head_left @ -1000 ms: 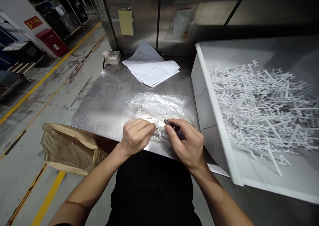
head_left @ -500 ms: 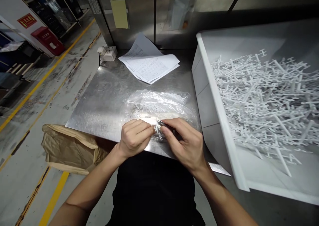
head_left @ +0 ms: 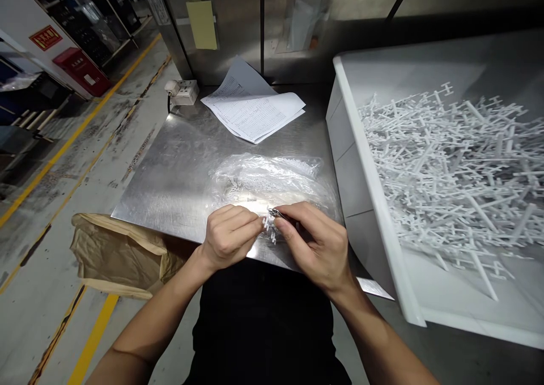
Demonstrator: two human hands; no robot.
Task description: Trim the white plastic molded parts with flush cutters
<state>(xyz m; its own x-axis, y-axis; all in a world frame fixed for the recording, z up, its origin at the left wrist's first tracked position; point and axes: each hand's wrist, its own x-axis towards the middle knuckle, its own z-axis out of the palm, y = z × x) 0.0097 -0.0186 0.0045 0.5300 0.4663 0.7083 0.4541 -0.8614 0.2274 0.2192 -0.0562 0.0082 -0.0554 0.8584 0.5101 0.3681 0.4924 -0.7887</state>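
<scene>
While pinching a small, white, branched plastic piece (head_left: pixel 268 224) in the closed fingertips of the left hand (head_left: pixel 232 236), grips a slim, dark-and-silver metal tool (head_left: pixel 279 213) in the right hand (head_left: pixel 318 242), clamped between thumb and forefinger (mostly hidden by the fingers). Holds the tool's tip right at the top of the white piece, near the front edge of a grey, brushed-steel counter (head_left: pixel 157 175). Just beyond, has a crumpled, clear plastic bag (head_left: pixel 272 172) lying flat; farther back, printed white paper sheets (head_left: pixel 259 113). To the right, has a large, white plastic bin (head_left: pixel 361 170) heaped with white, stick-like plastic pieces (head_left: pixel 450 172). Lower left, has an open, brown paper bag (head_left: pixel 121 255).
</scene>
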